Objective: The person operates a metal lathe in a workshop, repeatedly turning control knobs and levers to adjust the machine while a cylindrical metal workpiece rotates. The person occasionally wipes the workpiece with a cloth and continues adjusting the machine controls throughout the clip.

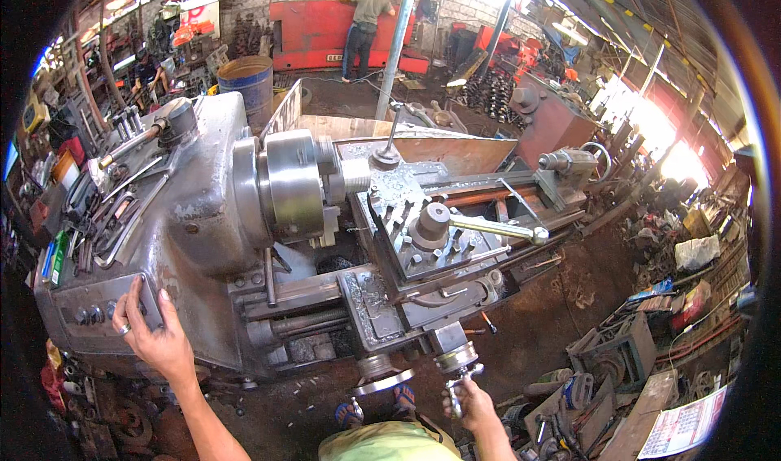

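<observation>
My left hand (154,329) rests at the control panel (99,305) on the front of a grey metal lathe (195,225), fingers stretched over its right end; whatever lies under the fingertips is hidden. A steel chuck (294,186) grips a short round workpiece (355,175). To the right of it stands the tool post (431,227) with its long clamping lever (496,228), among scattered metal chips. At the lower right my right hand (474,408) is closed around a crank handle (455,392) below the carriage. Left of that crank sits a larger handwheel (384,381).
Wrenches and hand tools (122,213) lie on the headstock top. The tailstock (569,168) stands at the bed's far right. Metal parts and scrap (614,351) crowd the right floor. A blue drum (246,85) and another person (364,30) by a red machine are farther back.
</observation>
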Demonstrator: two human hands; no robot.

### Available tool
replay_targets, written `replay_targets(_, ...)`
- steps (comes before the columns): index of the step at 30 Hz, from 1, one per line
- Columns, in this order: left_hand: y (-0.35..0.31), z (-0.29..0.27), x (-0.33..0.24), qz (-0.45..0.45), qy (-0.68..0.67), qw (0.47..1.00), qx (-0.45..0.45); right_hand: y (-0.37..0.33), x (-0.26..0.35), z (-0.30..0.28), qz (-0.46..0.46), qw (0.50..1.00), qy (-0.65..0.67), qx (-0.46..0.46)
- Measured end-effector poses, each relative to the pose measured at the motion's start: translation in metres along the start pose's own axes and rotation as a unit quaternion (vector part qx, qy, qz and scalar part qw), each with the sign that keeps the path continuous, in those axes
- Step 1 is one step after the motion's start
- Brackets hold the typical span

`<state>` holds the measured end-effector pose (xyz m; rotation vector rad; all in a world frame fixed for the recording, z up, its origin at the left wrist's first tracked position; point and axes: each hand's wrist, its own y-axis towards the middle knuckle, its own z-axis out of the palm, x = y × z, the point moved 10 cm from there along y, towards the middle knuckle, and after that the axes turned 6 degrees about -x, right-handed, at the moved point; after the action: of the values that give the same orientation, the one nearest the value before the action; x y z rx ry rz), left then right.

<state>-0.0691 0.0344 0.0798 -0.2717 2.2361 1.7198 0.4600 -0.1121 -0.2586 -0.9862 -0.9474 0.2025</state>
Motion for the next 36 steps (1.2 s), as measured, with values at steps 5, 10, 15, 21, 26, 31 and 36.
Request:
replay_targets(5, 0.0, 0.0, -0.002, -0.002, 0.003, 1.0, 0.004, -0.027, 0.085, -0.028, -0.14, 0.949, -0.278, -0.043)
replay_targets(10, 0.0, -0.001, -0.003, -0.006, -0.003, 1.0, -0.002, -0.026, 0.122, -0.044, -0.313, 0.767, -0.512, -0.227)
replay_targets(15, 0.0, -0.001, -0.005, -0.01, 0.002, 1.0, 0.006, -0.064, 0.106, 0.009, -0.508, 0.589, -0.596, -0.199)
replay_targets(21, 0.0, -0.002, -0.009, 0.009, 0.02, 1.0, 0.005, -0.047, 0.085, 0.035, -0.485, 0.531, -0.647, -0.254)
replay_targets(26, -0.001, -0.003, -0.009, 0.012, 0.015, 1.0, 0.005, -0.03, 0.086, 0.031, -0.475, 0.511, -0.631, -0.339)
replay_targets(31, -0.001, -0.002, -0.008, 0.015, 0.002, 1.0, 0.006, -0.029, 0.087, 0.033, -0.472, 0.491, -0.646, -0.345)
replay_targets(36, -0.001, -0.002, -0.008, 0.01, -0.008, 1.0, 0.008, -0.029, 0.087, 0.034, -0.469, 0.498, -0.646, -0.339)
